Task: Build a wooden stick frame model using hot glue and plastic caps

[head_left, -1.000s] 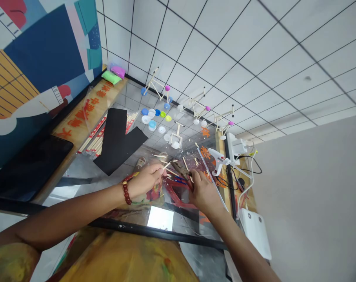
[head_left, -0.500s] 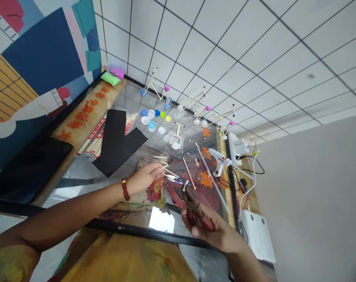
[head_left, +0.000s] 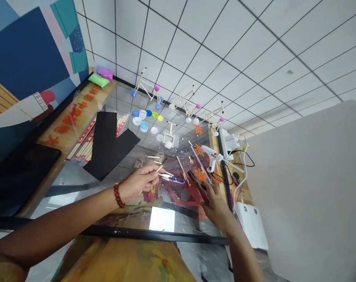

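My left hand is closed in a pinch on a short wooden stick, above the glass table. Further right, my right hand has its fingers around red-handled pliers, whose dark jaws point away from me, low over the tabletop. Blue-handled thread snips lie between the hands. Short cut sticks rest just beyond my left fingertips, and a longer wooden stick lies beyond the snips.
Stick figures with bottle-cap wheels stand along the far edge. Loose bottle caps, black paper and packs of chopsticks lie left. A white glue gun, glue stick and power strip are right.
My right hand has turned palm down and moved with the pliers away from me, lower over the table. The left hand keeps its pinch on the stick. The whole view has shifted slightly.
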Demonstrator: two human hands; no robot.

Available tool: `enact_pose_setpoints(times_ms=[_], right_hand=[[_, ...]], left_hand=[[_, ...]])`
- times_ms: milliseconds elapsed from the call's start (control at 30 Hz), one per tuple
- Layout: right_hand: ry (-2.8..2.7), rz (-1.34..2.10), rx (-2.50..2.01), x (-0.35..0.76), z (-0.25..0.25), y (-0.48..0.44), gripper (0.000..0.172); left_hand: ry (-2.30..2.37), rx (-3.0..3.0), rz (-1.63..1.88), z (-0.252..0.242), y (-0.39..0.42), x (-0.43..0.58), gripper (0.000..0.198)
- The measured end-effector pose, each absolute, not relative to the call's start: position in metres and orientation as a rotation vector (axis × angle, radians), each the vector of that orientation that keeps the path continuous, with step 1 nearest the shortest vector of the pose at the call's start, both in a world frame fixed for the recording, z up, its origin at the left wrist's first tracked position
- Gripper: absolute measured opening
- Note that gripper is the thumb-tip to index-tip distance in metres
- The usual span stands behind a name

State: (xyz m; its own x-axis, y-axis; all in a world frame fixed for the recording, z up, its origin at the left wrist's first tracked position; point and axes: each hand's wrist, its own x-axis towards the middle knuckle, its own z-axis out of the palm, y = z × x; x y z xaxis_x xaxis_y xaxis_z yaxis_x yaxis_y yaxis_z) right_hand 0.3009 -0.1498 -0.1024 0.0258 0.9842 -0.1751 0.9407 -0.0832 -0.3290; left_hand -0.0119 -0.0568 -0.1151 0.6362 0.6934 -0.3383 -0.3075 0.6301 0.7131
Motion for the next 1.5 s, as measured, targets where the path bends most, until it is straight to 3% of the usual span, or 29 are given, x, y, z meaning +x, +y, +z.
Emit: enact_pose_setpoints(times_ms=[200,300,467,933,1300,1500], right_hand=[[-1.876,0.842,-1.968,0.279,-0.094,-0.15,0.056],[-1.891,0.991,-1.825,0.25,-0.086,-0.149,0.059],[-2.038,0.983,-1.789,0.215,-0.079,-0.141,0.059],[-2.044,1.113,-1.693,0.212,-0.076,-0.141,0.054],[-2.073,1.021,-1.719,0.212,-0.08,-0.149,0.045],[-1.971,0.465,-2.077,0.248,-0.093,-0.144,0.047]], left_hand=[[0.612,0.685,0.584,-0.116,-0.059,-0.012,0.023],[0.604,0.75,0.582,-0.116,-0.061,-0.012,0.026],[0.618,0.874,0.597,-0.11,-0.062,-0.012,0.035],[0.669,1.123,0.649,-0.117,-0.061,-0.013,0.038],[0.721,1.186,0.722,-0.11,-0.062,-0.015,0.036],[0.609,0.654,0.77,-0.103,-0.056,-0.016,0.029]])
